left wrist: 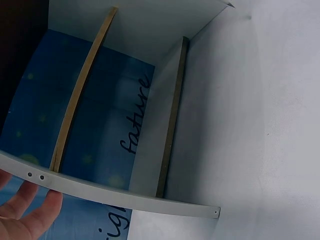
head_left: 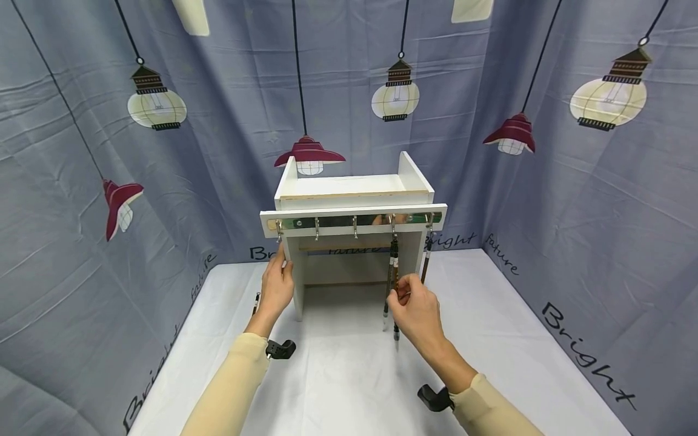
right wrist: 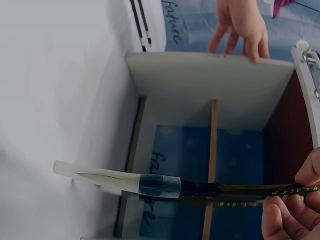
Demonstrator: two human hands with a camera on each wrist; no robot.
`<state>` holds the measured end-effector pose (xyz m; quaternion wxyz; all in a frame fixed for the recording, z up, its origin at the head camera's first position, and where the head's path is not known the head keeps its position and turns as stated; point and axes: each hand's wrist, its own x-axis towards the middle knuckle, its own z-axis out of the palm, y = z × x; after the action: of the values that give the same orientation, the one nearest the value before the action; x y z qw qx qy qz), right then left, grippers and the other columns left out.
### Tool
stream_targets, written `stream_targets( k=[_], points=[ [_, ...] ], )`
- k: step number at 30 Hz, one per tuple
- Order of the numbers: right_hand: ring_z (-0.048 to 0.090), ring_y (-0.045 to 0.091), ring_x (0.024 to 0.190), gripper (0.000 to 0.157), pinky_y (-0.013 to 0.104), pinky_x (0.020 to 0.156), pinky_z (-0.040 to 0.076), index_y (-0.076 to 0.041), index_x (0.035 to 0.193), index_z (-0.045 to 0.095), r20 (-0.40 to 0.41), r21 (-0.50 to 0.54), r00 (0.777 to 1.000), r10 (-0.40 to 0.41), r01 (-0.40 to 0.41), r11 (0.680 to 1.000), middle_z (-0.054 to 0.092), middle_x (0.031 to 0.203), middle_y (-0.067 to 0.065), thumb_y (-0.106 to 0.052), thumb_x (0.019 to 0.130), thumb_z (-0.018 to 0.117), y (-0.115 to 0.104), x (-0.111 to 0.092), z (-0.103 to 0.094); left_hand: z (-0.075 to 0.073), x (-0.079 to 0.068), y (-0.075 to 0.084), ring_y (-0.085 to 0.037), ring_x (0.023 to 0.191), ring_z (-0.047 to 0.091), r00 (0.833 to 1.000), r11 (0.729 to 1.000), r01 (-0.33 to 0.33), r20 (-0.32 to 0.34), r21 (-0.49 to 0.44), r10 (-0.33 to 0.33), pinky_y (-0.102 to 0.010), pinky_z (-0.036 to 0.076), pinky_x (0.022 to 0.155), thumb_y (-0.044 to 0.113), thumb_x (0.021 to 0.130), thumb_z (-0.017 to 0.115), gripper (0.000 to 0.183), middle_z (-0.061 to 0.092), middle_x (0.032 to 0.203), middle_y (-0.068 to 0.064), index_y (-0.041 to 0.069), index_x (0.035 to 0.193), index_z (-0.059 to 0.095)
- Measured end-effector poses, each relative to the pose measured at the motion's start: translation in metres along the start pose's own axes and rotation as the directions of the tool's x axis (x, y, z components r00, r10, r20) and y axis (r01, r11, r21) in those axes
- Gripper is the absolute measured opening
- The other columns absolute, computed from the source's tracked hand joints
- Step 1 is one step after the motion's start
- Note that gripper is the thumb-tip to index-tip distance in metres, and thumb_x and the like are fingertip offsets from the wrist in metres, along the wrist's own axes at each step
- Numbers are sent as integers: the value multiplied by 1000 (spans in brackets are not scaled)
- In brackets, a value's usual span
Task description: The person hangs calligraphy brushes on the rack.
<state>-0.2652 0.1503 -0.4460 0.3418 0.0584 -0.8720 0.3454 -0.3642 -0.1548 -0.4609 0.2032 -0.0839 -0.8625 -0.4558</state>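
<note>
A white wooden shelf [head_left: 298,297] stands on the white table, with a rail of metal hooks [head_left: 338,221] across its front. My left hand [head_left: 277,290] rests its fingers along the outer edge of the left side panel, just below the rail. Thumb and fingers of my right hand [head_left: 418,307] pinch the handle of a calligraphy brush [right wrist: 160,186], which hangs tip down under the fourth hook. Its white bristles sit in a clear cap. Close beside it hangs a second brush [head_left: 389,278]. Another brush [head_left: 426,260] hangs at the far right hook, partly behind my right hand.
Two more brushes [right wrist: 140,25] lie on the table beyond the left side panel. The shelf has an upper tray [head_left: 349,184] and is open below, with wooden-edged crossbars [left wrist: 172,120]. Patterned blue-grey curtains [head_left: 229,151] surround the table [head_left: 338,387] at the back and sides.
</note>
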Motion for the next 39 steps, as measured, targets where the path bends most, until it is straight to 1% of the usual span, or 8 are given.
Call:
stream_targets(
  k=[5, 11, 20, 23, 29, 35, 39],
  points=[
    [63, 12, 64, 13, 30, 61, 53, -7, 93, 62, 21, 25, 1000, -4, 4, 1000, 69, 76, 2, -5, 85, 72, -10, 0, 6, 0, 0, 0, -41, 127, 59, 1000, 1000, -11, 3, 0, 11, -54, 53, 102, 17, 111, 43, 58, 49, 150, -23, 10, 165, 23],
    [62, 11, 64, 15, 28, 60, 52, -7, 94, 62, 33, 37, 999, -29, 27, 999, 69, 75, 1, -7, 84, 74, -22, -1, 15, 0, 1, 0, -41, 133, 56, 1000, 1000, 3, 7, -13, -3, -55, 51, 106, 18, 112, 43, 58, 47, 152, -23, 13, 166, 22],
    [61, 9, 65, 14, 26, 60, 51, -9, 92, 62, 65, 53, 997, -42, 39, 998, 67, 76, 1, -6, 85, 74, -36, -4, 29, 0, 1, 0, -40, 132, 56, 1000, 1000, 19, 13, -12, -18, -55, 52, 105, 19, 112, 42, 58, 47, 153, -22, 13, 166, 22],
    [61, 8, 64, 15, 25, 59, 51, -9, 91, 61, 79, 54, 996, -43, 39, 998, 67, 76, 1, -5, 85, 74, -38, -5, 32, 1, 0, 0, -40, 133, 55, 1000, 1000, 26, 9, -11, -26, -54, 52, 105, 19, 112, 42, 57, 46, 154, -22, 13, 166, 23],
    [62, 8, 64, 14, 28, 61, 52, -9, 92, 62, 97, 49, 995, -33, 29, 998, 67, 76, 1, -6, 85, 74, -41, -6, 37, 1, 1, 2, -39, 137, 52, 1000, 1000, 13, -2, -10, -13, -54, 50, 107, 18, 112, 43, 57, 47, 153, -22, 13, 165, 24],
    [63, 10, 65, 14, 33, 62, 54, -9, 92, 63, 106, 36, 994, -17, 13, 999, 68, 76, 1, -7, 85, 75, -40, -5, 42, 1, 1, 2, -40, 135, 54, 1000, 1000, 21, -5, 0, -21, -55, 50, 107, 18, 111, 44, 57, 49, 151, -23, 12, 165, 24],
    [64, 10, 65, 13, 34, 63, 55, -9, 92, 63, 122, 29, 992, 1, -5, 1000, 68, 77, 2, -8, 85, 74, -38, -5, 45, 1, 1, 1, -41, 132, 56, 1000, 1000, 12, -14, -3, -12, -55, 50, 106, 16, 111, 45, 57, 50, 149, -24, 10, 164, 25]
  ],
)
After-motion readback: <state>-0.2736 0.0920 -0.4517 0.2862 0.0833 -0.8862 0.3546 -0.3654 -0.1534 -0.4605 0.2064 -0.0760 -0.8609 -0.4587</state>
